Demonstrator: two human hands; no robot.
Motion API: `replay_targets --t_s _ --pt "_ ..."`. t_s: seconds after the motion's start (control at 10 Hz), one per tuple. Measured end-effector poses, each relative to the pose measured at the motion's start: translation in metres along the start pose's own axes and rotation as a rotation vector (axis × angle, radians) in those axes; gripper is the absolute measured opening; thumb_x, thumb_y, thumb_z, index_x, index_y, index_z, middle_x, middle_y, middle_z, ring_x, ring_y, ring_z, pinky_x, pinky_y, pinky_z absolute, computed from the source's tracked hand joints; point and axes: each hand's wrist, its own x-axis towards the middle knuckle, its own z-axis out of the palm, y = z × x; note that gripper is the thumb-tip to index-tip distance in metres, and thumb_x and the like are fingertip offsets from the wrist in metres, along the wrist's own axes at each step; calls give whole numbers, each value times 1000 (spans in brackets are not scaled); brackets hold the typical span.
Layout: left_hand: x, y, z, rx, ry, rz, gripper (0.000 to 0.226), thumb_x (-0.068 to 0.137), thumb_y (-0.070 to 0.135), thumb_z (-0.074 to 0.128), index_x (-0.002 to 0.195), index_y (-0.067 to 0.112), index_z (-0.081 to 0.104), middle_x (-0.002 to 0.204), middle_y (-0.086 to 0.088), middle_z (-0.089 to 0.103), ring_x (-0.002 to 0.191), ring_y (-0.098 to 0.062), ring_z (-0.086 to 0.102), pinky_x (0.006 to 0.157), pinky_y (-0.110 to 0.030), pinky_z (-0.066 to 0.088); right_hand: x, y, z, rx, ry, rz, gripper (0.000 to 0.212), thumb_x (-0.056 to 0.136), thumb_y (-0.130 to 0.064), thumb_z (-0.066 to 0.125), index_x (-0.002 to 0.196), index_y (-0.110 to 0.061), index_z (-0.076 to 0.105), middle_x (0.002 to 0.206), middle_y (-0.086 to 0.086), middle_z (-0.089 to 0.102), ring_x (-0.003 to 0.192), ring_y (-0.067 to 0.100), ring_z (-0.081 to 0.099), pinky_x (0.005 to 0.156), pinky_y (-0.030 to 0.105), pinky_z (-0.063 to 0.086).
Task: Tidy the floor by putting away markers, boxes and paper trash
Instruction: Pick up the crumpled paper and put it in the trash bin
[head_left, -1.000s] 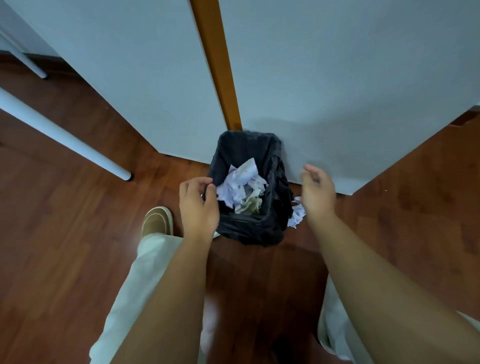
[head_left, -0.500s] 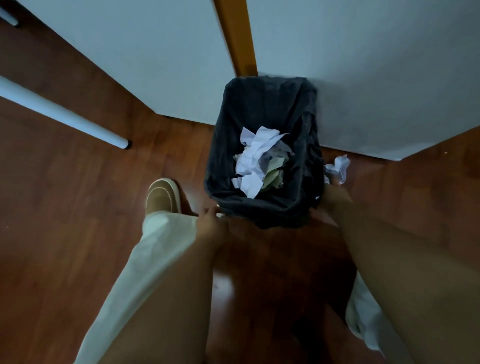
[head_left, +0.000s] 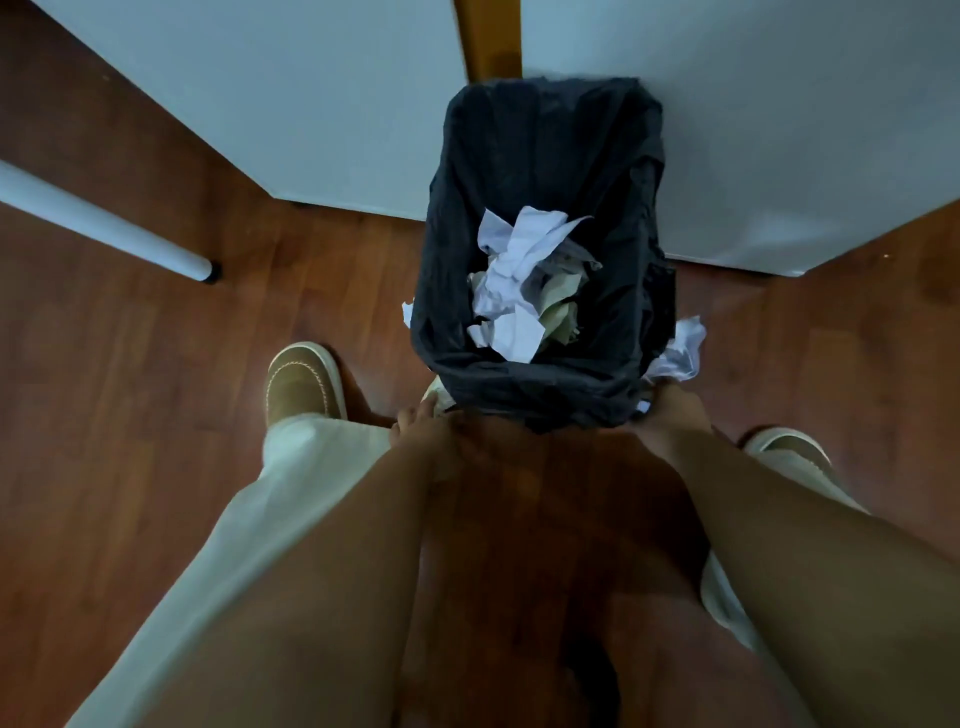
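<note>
the bin liner (head_left: 545, 156) is black. the crumpled paper (head_left: 514, 270) inside it is white with a few pale green pieces. another scrap of paper (head_left: 680, 353) by the bin's right side is white. the floor (head_left: 130, 415) is reddish-brown wood planking. the shoe (head_left: 301, 379) is tan with white stitching and a white sole. the trousers (head_left: 270, 519) are off-white. the wall (head_left: 311, 93) is pale blue-grey.

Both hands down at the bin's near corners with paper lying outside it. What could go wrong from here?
1. Crumpled paper sits outside the bin, by the right hand; moving the bin may leave it behind.
2. A white scrap shows at the bin's left edge and could be missed.
3. The paper in the bin is heaped loosely; a tilt might spill it.
</note>
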Motion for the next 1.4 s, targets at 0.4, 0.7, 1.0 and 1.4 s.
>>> replay_targets --t_s 0.4,0.7,1.0,1.4 --pt "25 -33 30 197 13 39 77 86 48 55 152 25 22 162 -1 4 145 -37 11 118 -54 11 -64 10 93 35 90 -115 35 82 -2 51 112 -10 67 135 4 51 101 25 61 71 25 44" --pt "12 -66 55 371 -131 70 45 95 12 53 139 8 48 145 -12 44 131 -29 46 93 -25 43 -104 5 135 73 149 -102 35 80 -5 53 112 -11 68 134 5 52 115 26 55 83 27 47" --pt "-22 -92 55 -2 91 121 31 95 10 50 124 12 60 131 -6 58 120 -24 56 75 -7 44 -135 -24 132 155 257 -130 28 88 -5 54 105 -14 74 127 3 61 99 23 65 83 26 50" --pt "-157 -37 -93 -1042 1122 451 33 82 2 67 107 23 62 104 1 61 77 -8 64 70 -17 54 -228 -159 21 623 422 -588 44 75 3 59 104 -28 72 97 -3 67 88 4 63 76 9 48"
